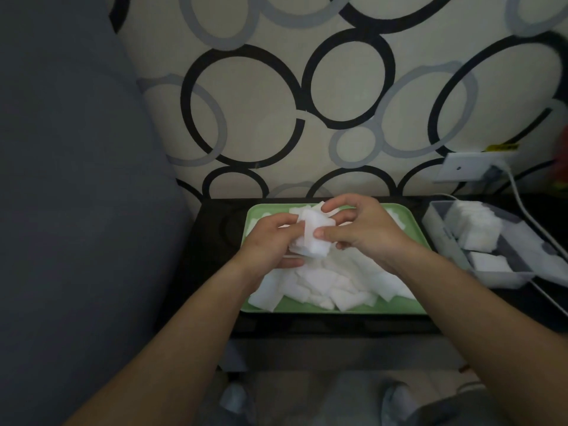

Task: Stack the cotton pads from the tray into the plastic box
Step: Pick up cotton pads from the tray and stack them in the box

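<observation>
Lay on the dark table (215, 241): green tray (338, 307) heaped with loose cotton pads (322, 284), plastic box (442, 232) just right, part-filled with pads. Met above the tray, left hand (270, 241) and right hand (365, 232), each grip pinching one small stack (313, 238).

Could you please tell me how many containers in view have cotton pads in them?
2: the tray in the middle, heaped with pads, and the box to its right, partly filled. No others show.

Both bare forearms reach away; the left hand (270, 241) and right hand (368, 232) meet, curled fingers pinching a cotton pad stack (311, 221) between them.
</observation>
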`<state>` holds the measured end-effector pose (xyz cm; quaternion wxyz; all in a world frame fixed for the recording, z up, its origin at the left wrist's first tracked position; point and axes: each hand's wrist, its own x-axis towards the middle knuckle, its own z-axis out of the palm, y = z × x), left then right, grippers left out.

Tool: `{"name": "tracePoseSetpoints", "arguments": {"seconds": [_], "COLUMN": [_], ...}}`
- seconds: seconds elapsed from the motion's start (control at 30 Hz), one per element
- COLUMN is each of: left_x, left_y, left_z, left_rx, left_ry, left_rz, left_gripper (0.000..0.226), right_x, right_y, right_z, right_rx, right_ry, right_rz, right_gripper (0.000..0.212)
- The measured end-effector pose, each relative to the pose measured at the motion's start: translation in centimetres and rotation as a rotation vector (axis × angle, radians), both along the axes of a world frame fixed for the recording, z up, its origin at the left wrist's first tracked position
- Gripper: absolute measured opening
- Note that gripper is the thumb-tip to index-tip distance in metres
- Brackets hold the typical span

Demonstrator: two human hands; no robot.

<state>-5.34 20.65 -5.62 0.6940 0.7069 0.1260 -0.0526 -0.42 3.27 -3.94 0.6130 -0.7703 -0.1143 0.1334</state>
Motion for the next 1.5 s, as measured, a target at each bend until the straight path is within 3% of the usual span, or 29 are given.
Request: {"name": "tracePoseSetpoints", "arguments": {"seconds": [0.2,0.4,0.57,0.8,0.97,1.13,1.3,1.5], "left_x": [0.1,0.5,1.1,2.5,4.1,7.4,12.0,13.9], "left_y": [-1.0,-2.5,-4.8,-9.7,-15.4,-22.3,-27.5,-30.7], "left_z": [0.8,0.2,0.3,0.6,0.3,0.9,-0.1,-1.5], "left_rx": [-0.055,0.059,0.048,0.151,0.396,0.709,1.046,1.294], "left_ry": [0.057,-0.039,-0.109,-0.178,-0.316,-0.483,-0.396,-0.359], "left_rz": [0.009,-0.095,-0.159,-0.159,-0.195,-0.498,-0.834,-1.085], "left_gripper": [0.030,0.029,0.032,0.027,0.009,0.023,0.036,0.038], "right_x": [0.2,0.8,1.3,1.9,3.4,5.8,6.8,7.4], "right_y": [-0.6,-2.1,-5.3,-12.3,-18.8,-24.6,-28.1,-29.3], "right_z": [-0.2,-0.8,-0.5,1.5,2.9,2.3,2.2,2.0], "right_rx": [-0.111,-0.187,-0.134,-0.200,-0.185,-0.393,-0.399,-0.372], "right_ry": [-0.087,-0.182,-0.135,-0.198,-0.175,-0.203,-0.230,-0.191], "right_rz": [-0.045,-0.053,0.108,0.026,-0.194,-0.336,-0.390,-0.299], "right_gripper": [0.042,0.048,0.040,0.017,0.019,0.014,0.012,0.012]}}
